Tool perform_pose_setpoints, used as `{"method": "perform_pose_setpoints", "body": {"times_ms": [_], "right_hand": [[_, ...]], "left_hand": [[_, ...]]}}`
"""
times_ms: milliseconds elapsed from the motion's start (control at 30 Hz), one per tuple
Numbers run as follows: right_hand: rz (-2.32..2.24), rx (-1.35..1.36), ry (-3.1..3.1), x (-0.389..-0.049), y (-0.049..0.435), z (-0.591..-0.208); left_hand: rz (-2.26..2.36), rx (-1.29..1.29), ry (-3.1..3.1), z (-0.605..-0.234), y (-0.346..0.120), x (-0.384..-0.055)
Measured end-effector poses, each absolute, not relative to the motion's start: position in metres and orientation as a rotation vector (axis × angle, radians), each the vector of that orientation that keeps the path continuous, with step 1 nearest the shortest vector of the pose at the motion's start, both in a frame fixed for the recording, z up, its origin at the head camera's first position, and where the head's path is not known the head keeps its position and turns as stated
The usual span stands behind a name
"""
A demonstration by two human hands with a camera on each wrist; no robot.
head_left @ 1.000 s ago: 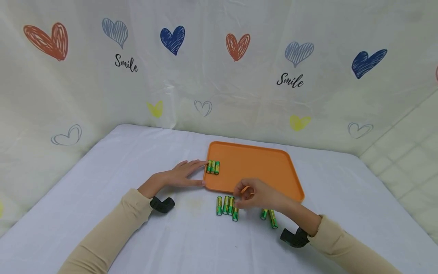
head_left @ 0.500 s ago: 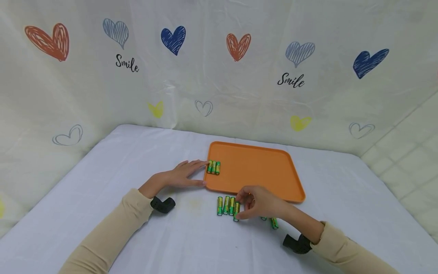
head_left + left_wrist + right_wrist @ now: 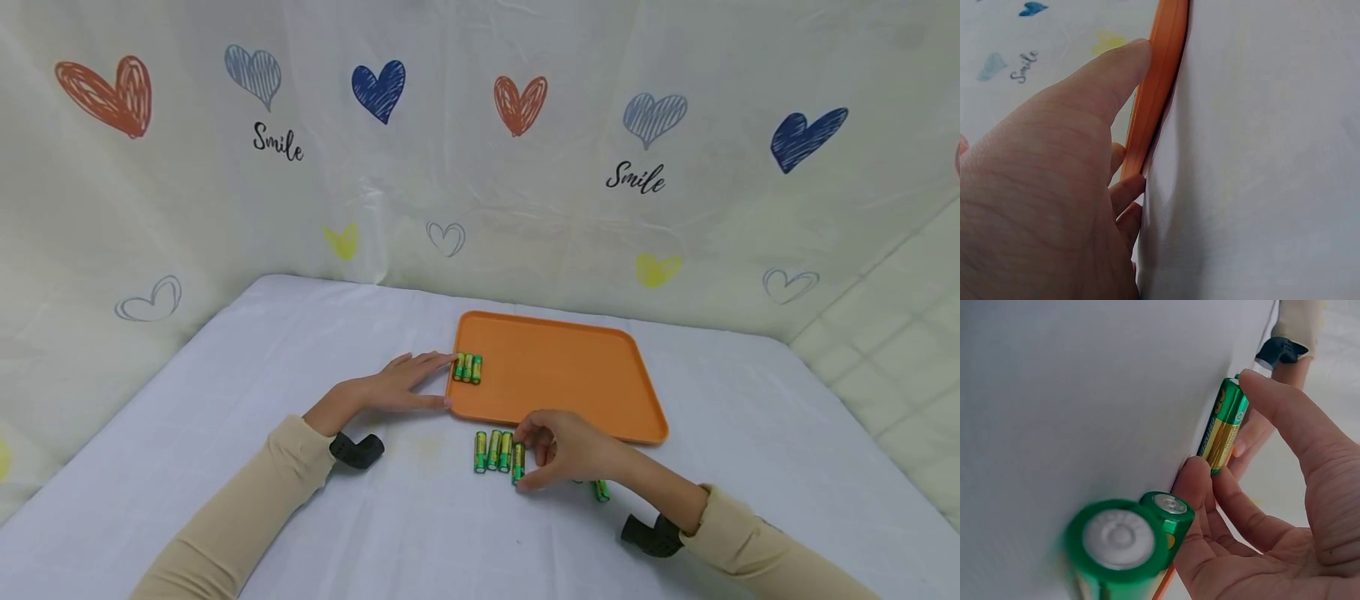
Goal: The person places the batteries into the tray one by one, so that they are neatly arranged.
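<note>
My right hand point(image 3: 573, 448) pinches a green and gold battery point(image 3: 518, 464) by its two ends. In the right wrist view, the thumb sits at one end of that battery point(image 3: 1225, 422) and fingertips at the other. Left of it, several matching batteries point(image 3: 493, 451) lie in a row on the cloth. An orange tray point(image 3: 558, 375) stands just beyond, with 3 batteries point(image 3: 468, 368) side by side at its left edge. My left hand point(image 3: 393, 387) touches the tray's left side with fingers and thumb spread; in the left wrist view the thumb meets the orange rim point(image 3: 1160, 69).
Beside the right forearm lie more batteries point(image 3: 602, 490), partly hidden by the arm; two show their ends close up in the right wrist view, one battery point(image 3: 1119, 540) nearest. A white cloth point(image 3: 420, 533) covers the table. Behind it hangs a heart-printed curtain point(image 3: 450, 167).
My right hand has come down, and its thumb and fingers have settled on the ends of the rightmost battery in the row. The left hand has stayed at the tray.
</note>
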State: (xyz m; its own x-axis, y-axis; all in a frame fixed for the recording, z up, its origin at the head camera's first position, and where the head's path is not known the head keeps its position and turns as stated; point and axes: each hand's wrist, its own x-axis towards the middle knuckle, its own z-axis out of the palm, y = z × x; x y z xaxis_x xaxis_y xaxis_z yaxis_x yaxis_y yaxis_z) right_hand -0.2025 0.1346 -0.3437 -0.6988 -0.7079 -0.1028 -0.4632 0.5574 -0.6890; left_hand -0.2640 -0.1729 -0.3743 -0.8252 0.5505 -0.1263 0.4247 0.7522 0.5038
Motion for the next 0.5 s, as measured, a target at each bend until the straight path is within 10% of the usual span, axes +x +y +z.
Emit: {"method": "perform_pose_setpoints", "body": {"times_ms": [500], "right_hand": [[-1.000, -1.000, 2.388, -0.2065, 0.1362, -0.3458]], "left_hand": [[0.690, 0.747, 2.673, -0.3724, -0.1731, -0.2630]]}}
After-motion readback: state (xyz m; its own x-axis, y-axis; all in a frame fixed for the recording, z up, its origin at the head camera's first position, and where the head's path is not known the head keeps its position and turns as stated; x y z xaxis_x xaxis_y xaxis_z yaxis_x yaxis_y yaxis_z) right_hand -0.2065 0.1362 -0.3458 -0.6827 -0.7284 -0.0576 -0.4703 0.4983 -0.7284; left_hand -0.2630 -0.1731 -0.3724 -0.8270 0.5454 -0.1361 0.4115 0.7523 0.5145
